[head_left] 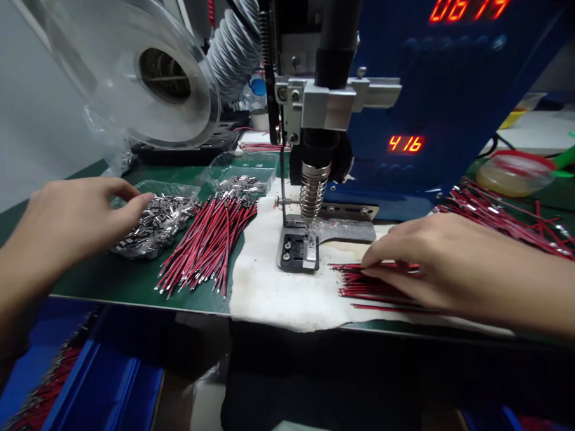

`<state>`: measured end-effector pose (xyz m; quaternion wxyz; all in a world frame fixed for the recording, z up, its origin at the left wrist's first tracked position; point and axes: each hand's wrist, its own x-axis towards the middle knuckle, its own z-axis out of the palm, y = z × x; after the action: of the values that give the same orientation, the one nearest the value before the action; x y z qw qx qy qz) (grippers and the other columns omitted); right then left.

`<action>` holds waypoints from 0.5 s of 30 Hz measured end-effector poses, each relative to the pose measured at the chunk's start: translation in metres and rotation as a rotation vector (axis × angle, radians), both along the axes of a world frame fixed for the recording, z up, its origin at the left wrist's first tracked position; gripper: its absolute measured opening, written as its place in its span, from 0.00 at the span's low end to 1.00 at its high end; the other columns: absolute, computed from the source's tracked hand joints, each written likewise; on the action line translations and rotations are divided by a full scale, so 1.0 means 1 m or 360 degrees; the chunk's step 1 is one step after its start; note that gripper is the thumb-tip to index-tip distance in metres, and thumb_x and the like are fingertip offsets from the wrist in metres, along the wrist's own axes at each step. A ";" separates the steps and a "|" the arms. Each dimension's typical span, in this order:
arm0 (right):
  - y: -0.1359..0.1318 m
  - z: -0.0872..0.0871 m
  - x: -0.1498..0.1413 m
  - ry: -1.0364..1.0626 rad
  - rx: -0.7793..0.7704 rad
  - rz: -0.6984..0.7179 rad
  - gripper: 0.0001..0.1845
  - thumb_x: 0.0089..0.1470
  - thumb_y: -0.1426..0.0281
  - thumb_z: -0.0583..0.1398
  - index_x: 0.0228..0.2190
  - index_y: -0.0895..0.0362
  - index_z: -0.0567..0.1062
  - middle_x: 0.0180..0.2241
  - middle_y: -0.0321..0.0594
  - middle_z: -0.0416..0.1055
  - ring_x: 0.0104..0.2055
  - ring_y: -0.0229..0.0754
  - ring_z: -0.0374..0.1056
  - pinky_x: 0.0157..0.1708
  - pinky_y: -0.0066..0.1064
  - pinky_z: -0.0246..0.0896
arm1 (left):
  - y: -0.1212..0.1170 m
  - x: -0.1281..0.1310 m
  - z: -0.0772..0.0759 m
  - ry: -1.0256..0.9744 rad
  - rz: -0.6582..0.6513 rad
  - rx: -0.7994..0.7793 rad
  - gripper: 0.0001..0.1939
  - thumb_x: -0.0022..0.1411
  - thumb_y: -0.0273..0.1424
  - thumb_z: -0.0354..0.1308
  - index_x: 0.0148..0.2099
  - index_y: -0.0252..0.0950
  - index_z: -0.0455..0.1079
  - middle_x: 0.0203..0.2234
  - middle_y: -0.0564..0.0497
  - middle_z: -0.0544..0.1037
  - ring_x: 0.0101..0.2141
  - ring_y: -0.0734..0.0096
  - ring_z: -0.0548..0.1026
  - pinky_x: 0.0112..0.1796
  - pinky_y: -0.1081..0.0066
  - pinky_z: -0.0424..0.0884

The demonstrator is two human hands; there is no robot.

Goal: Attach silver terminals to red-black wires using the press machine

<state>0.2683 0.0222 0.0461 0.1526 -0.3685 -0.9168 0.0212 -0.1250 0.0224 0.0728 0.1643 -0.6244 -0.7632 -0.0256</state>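
Observation:
My left hand [85, 216] hovers at the near left side of a clear plastic tray [188, 189] heaped with small metal connectors [161, 219]. Its thumb and forefinger are closed together; anything between them is too small to make out. On the right, my right hand [438, 263] pinches a red-and-black wire [345, 267] over a row of similar wires [360, 288] on white cloth [284, 301]. Between my hands stands a soldering machine, its spring-wrapped tip [314, 194] above a small black fixture [293, 254] with a metal connector seated in it.
A bundle of red-and-black wires [205, 243] lies left of the cloth. Behind it is another clear tray [246, 166] of connectors. The blue machine housing [417, 88] rises at the back, a clear reel [117, 62] at upper left. More wires [501, 215] lie far right, near a round tub [515, 171].

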 end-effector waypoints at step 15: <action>0.025 0.017 -0.035 0.0159 -0.0570 0.0238 0.12 0.64 0.64 0.54 0.35 0.56 0.74 0.33 0.36 0.75 0.30 0.36 0.67 0.29 0.27 0.58 | 0.011 -0.008 -0.003 -0.0615 0.0023 -0.0112 0.28 0.57 0.59 0.54 0.36 0.39 0.79 0.13 0.56 0.66 0.23 0.70 0.62 0.33 0.73 0.54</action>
<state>0.2332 0.0477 0.0633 0.1279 -0.3190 -0.9145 0.2134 -0.1331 0.0336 0.0697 -0.0069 -0.6078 -0.7854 -0.1171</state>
